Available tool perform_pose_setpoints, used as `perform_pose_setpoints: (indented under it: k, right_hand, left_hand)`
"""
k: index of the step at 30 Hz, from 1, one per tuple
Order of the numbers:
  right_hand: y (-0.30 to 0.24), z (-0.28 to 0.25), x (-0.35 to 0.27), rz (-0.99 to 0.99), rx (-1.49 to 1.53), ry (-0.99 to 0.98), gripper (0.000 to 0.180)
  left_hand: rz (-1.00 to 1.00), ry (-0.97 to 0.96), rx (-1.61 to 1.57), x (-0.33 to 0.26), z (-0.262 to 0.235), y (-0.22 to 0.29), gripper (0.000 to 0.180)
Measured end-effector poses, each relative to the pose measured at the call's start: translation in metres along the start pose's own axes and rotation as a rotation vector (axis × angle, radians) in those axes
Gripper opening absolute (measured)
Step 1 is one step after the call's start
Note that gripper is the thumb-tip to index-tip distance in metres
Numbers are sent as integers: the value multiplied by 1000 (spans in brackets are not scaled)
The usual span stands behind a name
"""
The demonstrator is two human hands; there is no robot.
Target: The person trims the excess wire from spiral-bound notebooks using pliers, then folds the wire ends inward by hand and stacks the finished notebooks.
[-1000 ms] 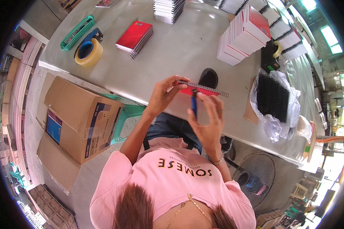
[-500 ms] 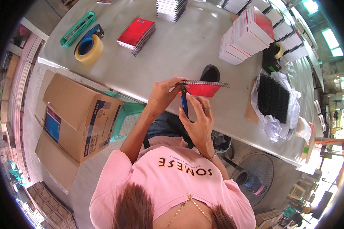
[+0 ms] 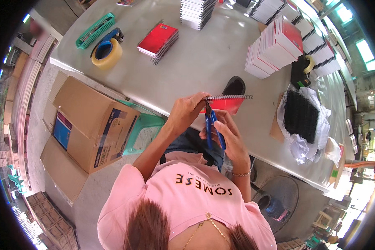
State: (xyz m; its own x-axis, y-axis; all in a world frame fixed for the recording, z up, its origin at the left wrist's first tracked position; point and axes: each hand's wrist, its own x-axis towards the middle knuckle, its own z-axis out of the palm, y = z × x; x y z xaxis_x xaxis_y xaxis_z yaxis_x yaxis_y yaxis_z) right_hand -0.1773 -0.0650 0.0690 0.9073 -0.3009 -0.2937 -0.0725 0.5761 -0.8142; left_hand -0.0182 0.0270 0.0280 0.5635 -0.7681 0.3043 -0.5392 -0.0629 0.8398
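My left hand (image 3: pixel 184 111) is closed on the left end of a red spiral notebook (image 3: pixel 232 105), which is held above the table's near edge with its wire spine uppermost. Blue-handled pliers (image 3: pixel 220 135) sit in my right hand (image 3: pixel 234 139), their handles spread apart. The dark jaws point up and meet the left end of the wire spine, close to my left fingertips. Whether the jaws grip the wire cannot be made out. Just behind the notebook, a black rounded object (image 3: pixel 234 84) lies on the table.
Another red spiral notebook (image 3: pixel 157 38), a tape dispenser (image 3: pixel 107 54) and a green basket (image 3: pixel 95 31) lie at the far left. Stacked notebooks (image 3: pixel 275 48) stand at the right, behind black binding coils (image 3: pixel 301 112) on white wrapping. An open cardboard box (image 3: pixel 85 125) stands left of me.
My right hand has turned and closed around the pliers, whose two handles now show spread apart. The notebook stays in my left hand. The whole view has shifted slightly.
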Motion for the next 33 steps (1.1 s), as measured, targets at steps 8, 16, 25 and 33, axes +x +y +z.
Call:
perform_pose_setpoints:
  k: [8,16,25,33]
  right_hand:
    - [-17,-103,-22,-504,-1373,795,31]
    - [-13,-142,-36,-576,-1307,896,21]
    - [-98,-125,-31,-682,-724,735,20]
    - [-200,-106,22,-811,-653,721,43]
  left_hand:
    - [-101,538,-172,70,-74,1,29]
    - [-134,832,131,120,-121,-119,30]
    - [-90,843,432,117,-124,-154,24]
    - [-41,853,397,108,-126,-159,26]
